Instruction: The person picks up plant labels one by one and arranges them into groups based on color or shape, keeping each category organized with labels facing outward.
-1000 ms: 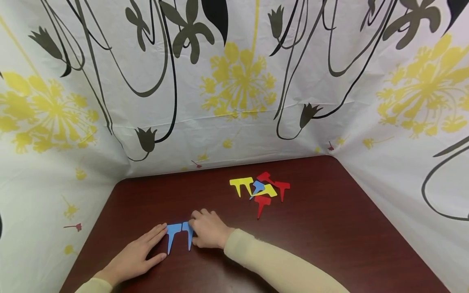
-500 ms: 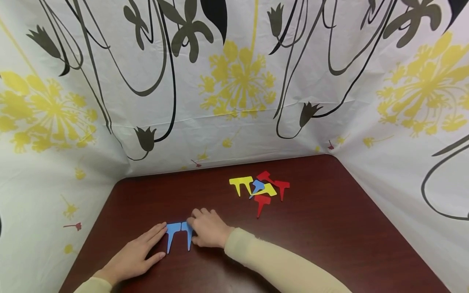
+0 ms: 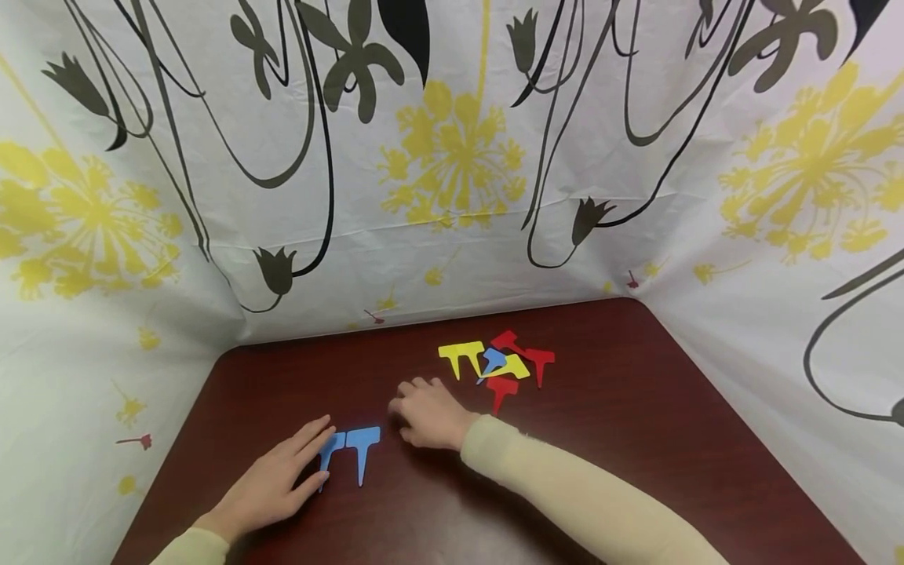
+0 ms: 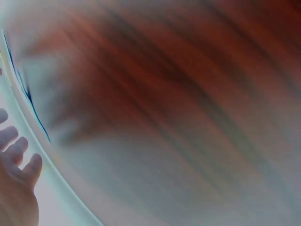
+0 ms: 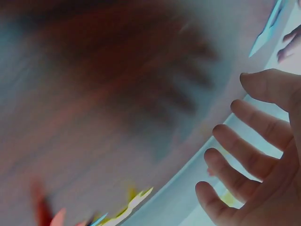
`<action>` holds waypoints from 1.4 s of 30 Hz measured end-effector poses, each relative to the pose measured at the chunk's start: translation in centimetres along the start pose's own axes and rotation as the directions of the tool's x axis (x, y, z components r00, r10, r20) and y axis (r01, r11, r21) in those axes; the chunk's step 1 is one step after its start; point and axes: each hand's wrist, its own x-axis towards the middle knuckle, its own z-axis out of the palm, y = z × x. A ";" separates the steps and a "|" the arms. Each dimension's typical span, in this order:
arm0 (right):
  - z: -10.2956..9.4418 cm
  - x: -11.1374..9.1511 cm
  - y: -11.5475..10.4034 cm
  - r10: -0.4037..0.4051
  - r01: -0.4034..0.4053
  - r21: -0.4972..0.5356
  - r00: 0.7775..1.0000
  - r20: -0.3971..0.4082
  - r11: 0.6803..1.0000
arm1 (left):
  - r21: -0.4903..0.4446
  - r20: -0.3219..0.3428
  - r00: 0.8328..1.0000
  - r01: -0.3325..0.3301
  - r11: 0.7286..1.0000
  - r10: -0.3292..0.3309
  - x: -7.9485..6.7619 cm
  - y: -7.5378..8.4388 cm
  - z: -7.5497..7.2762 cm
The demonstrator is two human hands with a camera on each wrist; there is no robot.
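Observation:
Two blue T-shaped plant labels lie side by side on the dark table, their stems pointing toward me. My left hand has its fingers extended over the left blue plant label and covers part of it; whether it touches the label I cannot tell. The right blue plant label is fully visible. Just beyond it, to the right, my right hand hovers over the table. In the right wrist view its fingers are spread and loosely bent, holding nothing.
Farther back on the table is a loose cluster of T-shaped labels: yellow labels, a blue label and red labels, some overlapping. A patterned white cloth surrounds the table's back and sides.
My right hand has let go of the right blue label and moved away, up and right toward the cluster. The left hand has shifted slightly right over the left label.

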 end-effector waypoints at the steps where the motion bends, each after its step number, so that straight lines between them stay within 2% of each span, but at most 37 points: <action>1: 0.0 -0.2 0.7 0.001 -0.001 -0.012 1.000 0.001 1.000 | -0.007 0.004 1.000 -0.009 1.000 0.009 0.3 0.3 0.1; 8: 0.0 -1.5 5.8 0.001 0.000 -0.096 1.000 0.012 0.995 | -0.011 0.012 0.999 -0.037 0.999 0.037 1.6 2.0 0.9; 15: -0.3 -2.7 9.8 -0.013 0.018 -0.149 0.999 0.031 0.989 | -0.027 0.041 0.999 -0.019 0.999 0.020 2.5 2.8 1.3; 22: -0.5 -3.5 12.2 -0.063 0.065 -0.218 0.998 0.016 0.974 | -0.030 0.038 0.998 -0.043 0.999 0.044 2.8 2.9 1.7; 30: -0.8 -3.9 13.6 -0.148 0.143 -0.294 0.989 0.005 0.945 | -0.029 0.055 0.998 -0.040 0.999 0.041 2.9 3.0 1.9; 31: -0.9 -3.8 13.6 -0.166 0.159 -0.318 0.986 0.005 0.935 | -0.031 0.053 0.998 -0.039 0.999 0.041 2.9 3.0 1.9; 33: -0.9 -3.7 13.8 -0.213 0.205 -0.399 0.977 0.024 0.894 | -0.038 0.060 0.998 -0.034 0.999 0.037 2.9 3.0 2.0; 38: -0.8 -3.4 14.0 -0.332 0.334 -0.578 0.937 0.113 0.745 | -0.051 0.107 0.994 0.000 0.999 0.005 2.8 3.0 2.0; 42: -0.6 -3.2 14.3 -0.389 0.396 -0.609 0.909 0.152 0.687 | -0.054 0.119 0.993 0.018 0.998 -0.011 2.9 2.9 1.9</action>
